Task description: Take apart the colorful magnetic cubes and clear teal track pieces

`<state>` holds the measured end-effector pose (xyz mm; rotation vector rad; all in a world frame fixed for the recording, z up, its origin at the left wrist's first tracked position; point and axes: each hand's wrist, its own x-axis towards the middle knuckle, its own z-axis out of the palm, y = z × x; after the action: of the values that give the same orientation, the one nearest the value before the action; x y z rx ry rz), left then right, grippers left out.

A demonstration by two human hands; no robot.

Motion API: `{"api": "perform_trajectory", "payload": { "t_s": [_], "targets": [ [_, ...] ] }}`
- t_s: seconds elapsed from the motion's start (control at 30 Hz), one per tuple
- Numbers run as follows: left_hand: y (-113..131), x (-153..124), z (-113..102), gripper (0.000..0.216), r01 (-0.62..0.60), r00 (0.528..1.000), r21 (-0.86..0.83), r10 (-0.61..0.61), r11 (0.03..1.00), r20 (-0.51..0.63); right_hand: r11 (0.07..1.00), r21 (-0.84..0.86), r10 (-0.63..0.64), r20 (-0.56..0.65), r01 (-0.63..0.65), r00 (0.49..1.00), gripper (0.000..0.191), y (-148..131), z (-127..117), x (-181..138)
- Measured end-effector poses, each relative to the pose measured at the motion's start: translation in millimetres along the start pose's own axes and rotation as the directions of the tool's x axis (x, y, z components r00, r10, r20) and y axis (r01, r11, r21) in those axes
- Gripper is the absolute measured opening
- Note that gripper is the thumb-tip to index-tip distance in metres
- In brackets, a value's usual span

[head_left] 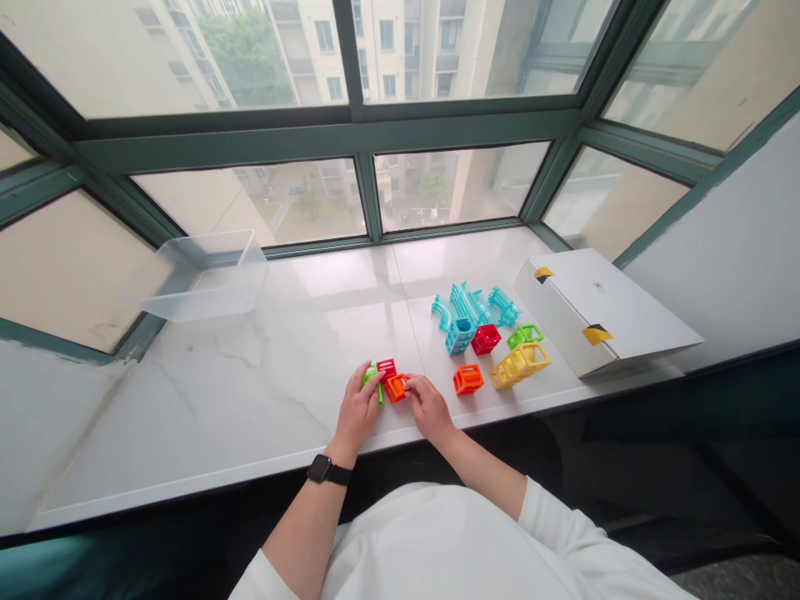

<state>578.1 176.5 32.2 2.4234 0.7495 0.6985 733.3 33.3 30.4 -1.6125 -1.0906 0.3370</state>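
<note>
Near the sill's front edge, my left hand (358, 410) is closed around a green plastic block (372, 379), an openwork toy piece partly covered by the fingers. A red block (387, 367) touches it just behind. My right hand (428, 407) pinches the right side of an orange block (396, 387), which sits against the red and green ones. Whether these pieces are joined I cannot tell. To the right stand another orange block (468, 380), a yellow block stack (520, 364), a dark red block (486, 339), a light green block (525, 336) and a blue block stack (460, 337).
Several translucent blue track pieces (473, 306) lie behind the blocks. A clear plastic bin (212, 287) stands at the left by the window. At the right is a white box (609, 308) with yellow-black tape. The marble-look sill (250, 392) ends at its front edge.
</note>
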Motion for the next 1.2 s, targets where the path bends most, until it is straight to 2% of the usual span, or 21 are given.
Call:
{"api": "perform_trajectory", "payload": {
  "t_s": [0.13, 0.37, 0.43, 0.5, 0.63, 0.73, 0.87, 0.93, 1.1, 1.2],
  "targets": [
    [-3.6, -0.5, 2.1, 0.045, 0.031, 0.998, 0.014, -0.03, 0.999, -0.06, 0.999, 0.041, -0.011, -0.039, 0.013, 0.999, 0.017, 0.2, -1.9, 0.3],
    [-3.2, -1.4, 0.3, 0.038, 0.022, 0.996, 0.052, -0.017, 0.998, -0.084, 0.995, 0.099, 0.033, -0.063, -0.027, 0.997, 0.011, 3.9, -1.1, -1.9],
    [3.6, -2.6, -3.7, 0.037, -0.007, 0.994, 0.088, 0.016, 0.996, -0.107, 0.995, 0.099, 0.036, -0.074, -0.028, 0.997, 0.011, 3.6, -1.5, -2.4],
    [14.5, -5.2, -7.7, 0.042, -0.085, 0.988, 0.112, 0.098, 0.99, -0.117, 0.996, 0.085, 0.01, -0.091, -0.002, 0.996, 0.012, 2.2, -2.2, -2.8],
    [41.4, -12.0, -9.0, 0.057, -0.26, 0.963, 0.062, 0.264, 0.964, -0.054, 0.996, 0.063, -0.048, -0.123, 0.056, 0.991, 0.013, -3.9, -5.2, -4.1],
    [57.1, -14.6, -4.9, 0.064, -0.254, 0.967, 0.024, 0.255, 0.967, -0.009, 0.993, 0.094, -0.057, -0.126, 0.069, 0.99, 0.012, -12.4, -10.1, -7.5],
    [71.7, -14.0, -5.6, 0.063, -0.213, 0.976, -0.06, 0.215, 0.975, 0.033, 0.987, 0.135, -0.065, -0.128, 0.083, 0.99, 0.01, -28.5, -21.4, -16.3],
    [79.7, -12.4, -11.7, 0.061, -0.205, 0.976, -0.14, 0.214, 0.969, 0.052, 0.985, 0.161, -0.043, -0.133, 0.064, 0.99, 0.015, -37.3, -29.3, -21.0],
    [101.5, -3.9, -30.3, 0.056, -0.247, 0.948, -0.322, 0.296, 0.914, 0.113, 0.99, 0.14, -0.005, -0.04, 0.011, 0.999, 0.052, -56.9, -59.3, -28.7],
    [115.3, 2.4, -28.8, 0.055, -0.233, 0.942, -0.409, 0.309, 0.882, 0.13, 0.996, 0.091, -0.006, 0.013, 0.004, 1.0, 0.055, -62.8, -81.5, -32.5]
  ]
}}
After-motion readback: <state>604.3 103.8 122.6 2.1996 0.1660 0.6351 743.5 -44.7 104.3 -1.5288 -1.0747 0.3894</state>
